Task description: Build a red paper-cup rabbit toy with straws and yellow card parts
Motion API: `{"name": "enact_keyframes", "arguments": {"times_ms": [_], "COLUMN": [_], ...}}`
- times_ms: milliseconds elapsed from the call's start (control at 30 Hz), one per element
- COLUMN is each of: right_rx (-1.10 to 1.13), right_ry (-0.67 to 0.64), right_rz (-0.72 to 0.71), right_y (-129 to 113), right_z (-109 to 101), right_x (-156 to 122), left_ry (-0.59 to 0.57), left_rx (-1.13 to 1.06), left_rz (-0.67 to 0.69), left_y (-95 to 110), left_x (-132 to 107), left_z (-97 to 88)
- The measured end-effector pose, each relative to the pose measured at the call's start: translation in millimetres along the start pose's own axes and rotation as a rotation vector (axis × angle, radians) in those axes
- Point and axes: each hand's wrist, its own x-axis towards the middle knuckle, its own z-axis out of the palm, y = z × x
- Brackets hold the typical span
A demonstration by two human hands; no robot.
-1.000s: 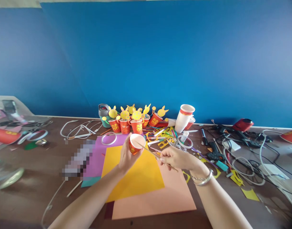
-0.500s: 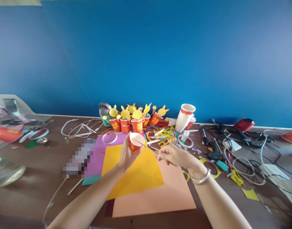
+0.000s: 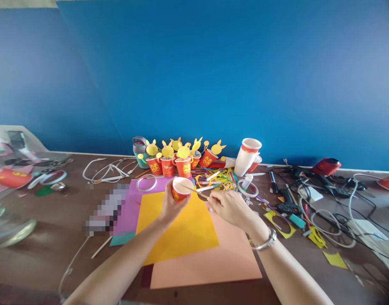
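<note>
Peach paper [image 3: 207, 267] lies partly under a yellow sheet [image 3: 181, 237]. Over that, I have the left hand [image 3: 172, 207] grasping a cup [image 3: 180, 194] and the right hand [image 3: 227, 205] pinching a stick [image 3: 199, 193] across its rim. Beyond stand rabbit-topped cups [image 3: 183, 168], then a blue wall [image 3: 194, 76].

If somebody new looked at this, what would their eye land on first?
Probably the big blue panel filling the upper half. Next, the red cups with yellow rabbit-eared heads, clustered below it toward the back. In front of them, the left hand holds a separate red cup, while the right hand holds a thin stick at its mouth.
</note>
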Motion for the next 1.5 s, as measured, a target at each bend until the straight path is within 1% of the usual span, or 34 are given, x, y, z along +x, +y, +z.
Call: {"name": "enact_keyframes", "arguments": {"times_ms": [100, 200, 267, 333, 400, 467, 533, 600, 633, 700, 733, 767, 833, 900, 967, 1033, 1133, 1200, 1233, 1300, 1367, 1400, 1433, 1467, 1500], "right_rx": [0.060, 0.161, 0.281, 0.417, 0.476, 0.394, 0.212, 0.048, 0.012, 0.045, 0.103, 0.174, 0.297, 0.335, 0.280, 0.211, 0.246, 0.305, 0.322, 0.289, 0.209, 0.185, 0.194, 0.245, 0.324], "right_ry": [0.019, -0.004, -0.059, -0.141, -0.190, -0.128, -0.004, 0.070, 0.073, 0.033, -0.001, -0.033, -0.076, -0.083, -0.074, -0.097, -0.240, -0.310, -0.327, -0.289, -0.215, -0.195, -0.206, -0.247, -0.285], "right_rz": [-0.009, -0.015, 0.001, 0.037, 0.062, 0.049, 0.026, 0.016, 0.013, 0.007, 0.010, 0.018, 0.043, 0.052, 0.041, 0.025, 0.003, 0.000, 0.000, 0.025, 0.058, 0.066, 0.065, 0.056, 0.057], "right_y": [-2, -3, -1, 2, 3, 0, -7, -14, -16, -17, -16, -14, -10, -8, -9, -10, -10, -9, -9, -11, -13, -13, -12, -9, -5], "right_z": [-2, -1, 4, 11, 16, 17, 15, 14, 15, 19, 22, 25, 28, 28, 23, 14, 2, -2, -2, 1, 3, 2, 1, -2, -5], "right_x": [-1, -2, 1, 5, 7, 5, 0, -6, -7, -5, -2, 1, 6, 8, 4, -3, -9, -9, -9, -7, -6, -5, -5, -5, -4], "left_ry": [-0.003, 0.012, 0.034, 0.061, 0.084, 0.089, 0.062, 0.037, 0.040, 0.040, 0.031, -0.040, -0.143, -0.168, -0.197, -0.206, -0.145, -0.124, -0.129, -0.173, -0.287, -0.291, -0.340, -0.365, -0.367], "left_rx": [-0.007, 0.043, 0.076, 0.103, 0.125, 0.140, 0.139, 0.134, 0.136, 0.145, 0.150, 0.150, 0.191, 0.178, 0.129, 0.059, -0.044, -0.079, -0.084, -0.074, -0.050, -0.034, -0.036, -0.060, -0.102], "left_rz": [0.010, 0.046, 0.076, 0.105, 0.129, 0.134, 0.116, 0.091, 0.090, 0.154, 0.210, 0.300, 0.384, 0.368, 0.328, 0.268, 0.143, 0.092, 0.096, 0.160, 0.287, 0.293, 0.309, 0.299, 0.254], "left_y": [0, 1, 1, 1, 0, -1, -3, -4, -5, -5, -5, -5, -3, 0, 1, 1, 0, -1, 0, 2, 6, 9, 12, 16, 20], "left_x": [1, 1, 1, 1, 2, 3, 4, 3, 2, -3, -6, -9, -14, -16, -16, -14, -11, -12, -13, -17, -20, -21, -20, -19, -17], "left_z": [-1.7, -2.4, -2.0, -1.3, -1.0, -1.1, -1.5, -1.3, -0.9, 0.9, 2.2, 3.5, 6.0, 7.6, 8.1, 7.6, 6.7, 6.5, 6.6, 6.4, 5.0, 3.6, 1.8, -0.4, -2.8]}}
